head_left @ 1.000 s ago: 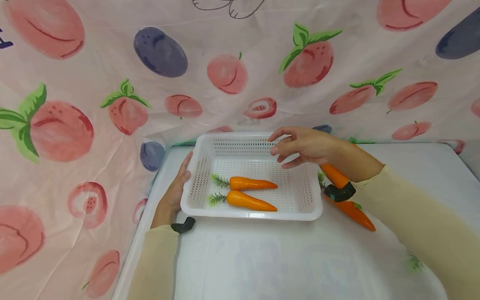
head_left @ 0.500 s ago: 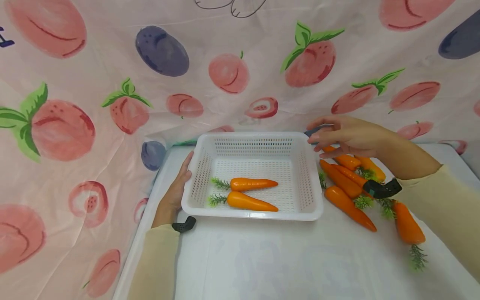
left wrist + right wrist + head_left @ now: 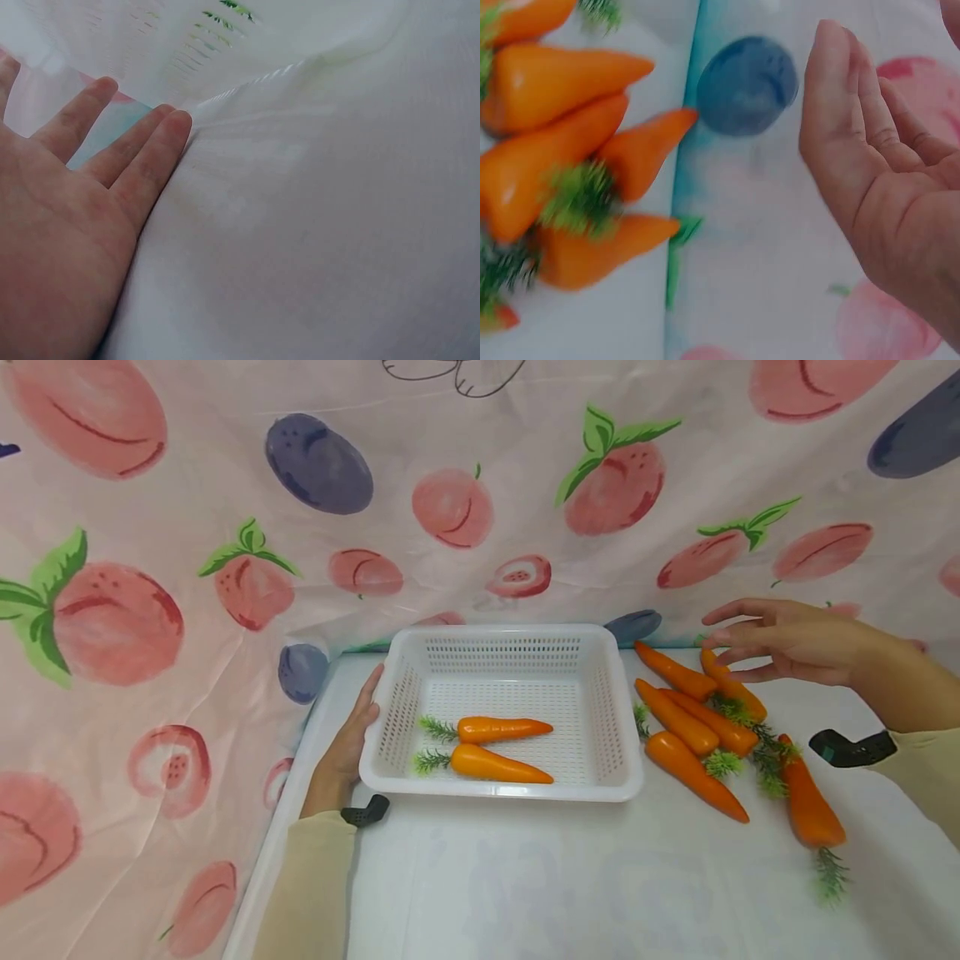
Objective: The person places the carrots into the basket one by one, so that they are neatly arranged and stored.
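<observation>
Head view: A smooth white table (image 3: 525, 877) meets a pale pink cloth (image 3: 457, 427) printed with peaches and blue plums; the cloth rises behind the table and covers its left side. A white rectangular perforated plastic basket (image 3: 495, 790) rests near the far edge. Two glossy orange tapered carrots with green sprigs (image 3: 498, 763) lie side by side on its floor, sprigs to the left. Six similar orange carrots (image 3: 697, 774) lie in a loose cluster right of the basket. The left hand (image 3: 341, 752) lies flat against the basket's left wall, fingers extended. The right hand (image 3: 802, 639) hovers above the cluster's far right end — fingers loosely bent and spread.

Left wrist view: The left hand is wide, fingers straight and parted, alongside the slotted wall; green foliage shows through the slots. Blurred white fills the right side — table and basket cannot be separated there.

Right wrist view: The right hand is apart from the carrots, fingers nearly straight, in front of the cloth. A teal band borders the white tabletop.
</observation>
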A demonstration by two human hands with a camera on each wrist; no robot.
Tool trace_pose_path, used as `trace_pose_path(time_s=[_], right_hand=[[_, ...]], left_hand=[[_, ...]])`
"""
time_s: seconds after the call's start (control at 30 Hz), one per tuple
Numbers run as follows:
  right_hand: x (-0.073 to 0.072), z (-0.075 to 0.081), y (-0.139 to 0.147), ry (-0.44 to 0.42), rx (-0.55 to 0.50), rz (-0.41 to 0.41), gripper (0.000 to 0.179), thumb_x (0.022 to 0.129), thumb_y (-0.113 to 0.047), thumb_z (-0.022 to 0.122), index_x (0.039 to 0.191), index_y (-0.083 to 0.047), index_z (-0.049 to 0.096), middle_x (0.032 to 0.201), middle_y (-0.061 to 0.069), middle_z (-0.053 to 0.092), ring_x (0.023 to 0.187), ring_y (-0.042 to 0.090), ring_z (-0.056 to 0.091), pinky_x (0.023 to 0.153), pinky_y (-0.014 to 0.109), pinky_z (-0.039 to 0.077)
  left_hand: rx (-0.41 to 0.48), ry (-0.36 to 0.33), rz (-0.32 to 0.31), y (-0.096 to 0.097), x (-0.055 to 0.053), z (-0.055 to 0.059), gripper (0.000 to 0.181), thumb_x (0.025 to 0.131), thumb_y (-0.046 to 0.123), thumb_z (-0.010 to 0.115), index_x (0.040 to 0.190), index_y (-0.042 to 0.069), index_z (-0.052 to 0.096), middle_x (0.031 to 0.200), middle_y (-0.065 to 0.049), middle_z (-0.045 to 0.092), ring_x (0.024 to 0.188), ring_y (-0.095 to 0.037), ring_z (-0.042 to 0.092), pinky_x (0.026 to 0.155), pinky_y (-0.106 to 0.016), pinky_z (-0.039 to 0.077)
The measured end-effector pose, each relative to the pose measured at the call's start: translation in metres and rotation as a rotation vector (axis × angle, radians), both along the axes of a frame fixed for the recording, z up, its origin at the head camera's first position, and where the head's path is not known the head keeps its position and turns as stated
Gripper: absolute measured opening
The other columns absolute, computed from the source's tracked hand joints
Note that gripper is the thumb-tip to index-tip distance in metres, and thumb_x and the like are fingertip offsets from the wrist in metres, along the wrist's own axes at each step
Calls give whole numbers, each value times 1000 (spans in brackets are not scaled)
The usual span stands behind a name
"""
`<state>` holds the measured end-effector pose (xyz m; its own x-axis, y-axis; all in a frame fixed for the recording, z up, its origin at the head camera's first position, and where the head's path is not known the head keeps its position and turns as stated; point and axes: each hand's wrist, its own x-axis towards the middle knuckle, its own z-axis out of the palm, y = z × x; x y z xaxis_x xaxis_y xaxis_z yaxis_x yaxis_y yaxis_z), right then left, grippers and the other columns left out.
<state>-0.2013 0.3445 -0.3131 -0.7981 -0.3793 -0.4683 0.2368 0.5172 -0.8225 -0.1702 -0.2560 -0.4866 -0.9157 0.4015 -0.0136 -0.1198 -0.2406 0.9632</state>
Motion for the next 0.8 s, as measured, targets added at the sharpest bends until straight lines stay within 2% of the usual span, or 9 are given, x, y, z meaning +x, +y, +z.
trace_pose_path(time_s=[0.1, 0.23, 0.3, 0.4, 0.47, 0.53, 0.63, 0.8], right_hand=[[2, -8, 15, 14, 50, -14, 42, 109, -33, 49, 147, -23, 34, 128, -11, 61, 113, 11, 65, 95, 43, 57], [5, -23, 32, 19, 125, -63, 57, 107, -38, 51, 153, -13, 27, 141, 5, 53, 112, 13, 64, 94, 46, 57], [6, -30, 41, 3, 149, -92, 63, 107, -40, 52, 155, -9, 25, 142, 6, 51, 112, 13, 64, 95, 46, 57], [8, -40, 58, -35, 144, -122, 60, 107, -40, 52, 154, -11, 29, 130, -7, 59, 110, 10, 64, 95, 45, 57], [9, -48, 69, -72, 125, -151, 48, 107, -39, 52, 148, -20, 36, 116, -20, 61, 105, 6, 65, 94, 42, 57], [11, -56, 80, -102, 104, -180, 36, 107, -38, 52, 139, -29, 41, 106, -26, 63, 102, 3, 66, 94, 41, 57], [14, -69, 93, -142, 86, -216, 26, 106, -39, 54, 129, -37, 41, 102, -30, 64, 101, 2, 66, 95, 41, 57], [23, -88, 109, -209, 71, -258, 32, 105, -39, 56, 132, -34, 42, 101, -30, 64, 103, 4, 65, 97, 42, 56]], left_hand=[[-3, -2, 6, 0, 0, -1, 70, 103, 47, 52, 162, 46, 13, 173, -1, 15, 142, -18, 41, 102, -32, 48], [5, -9, 14, 0, 0, -1, 74, 101, 50, 56, 162, 46, 14, 172, -3, 16, 141, -19, 41, 102, -33, 49], [8, -13, 14, 0, 0, -1, 75, 100, 50, 57, 162, 46, 14, 172, -3, 15, 142, -20, 40, 102, -33, 48], [8, -16, 13, 1, 0, -2, 76, 100, 51, 57, 162, 46, 14, 172, -2, 15, 143, -20, 38, 103, -32, 48], [6, -19, 12, 1, 0, -2, 75, 100, 51, 57, 162, 47, 14, 173, -1, 15, 144, -20, 37, 104, -32, 47], [5, -20, 14, 1, -1, -2, 74, 100, 50, 57, 161, 48, 15, 173, 0, 15, 145, -21, 36, 104, -33, 47], [7, -23, 16, 1, -1, -2, 73, 100, 51, 57, 161, 49, 16, 172, 1, 16, 146, -21, 36, 104, -33, 47], [9, -28, 15, 1, 0, -1, 73, 100, 51, 56, 161, 49, 15, 172, 0, 15, 146, -22, 36, 104, -34, 47]])
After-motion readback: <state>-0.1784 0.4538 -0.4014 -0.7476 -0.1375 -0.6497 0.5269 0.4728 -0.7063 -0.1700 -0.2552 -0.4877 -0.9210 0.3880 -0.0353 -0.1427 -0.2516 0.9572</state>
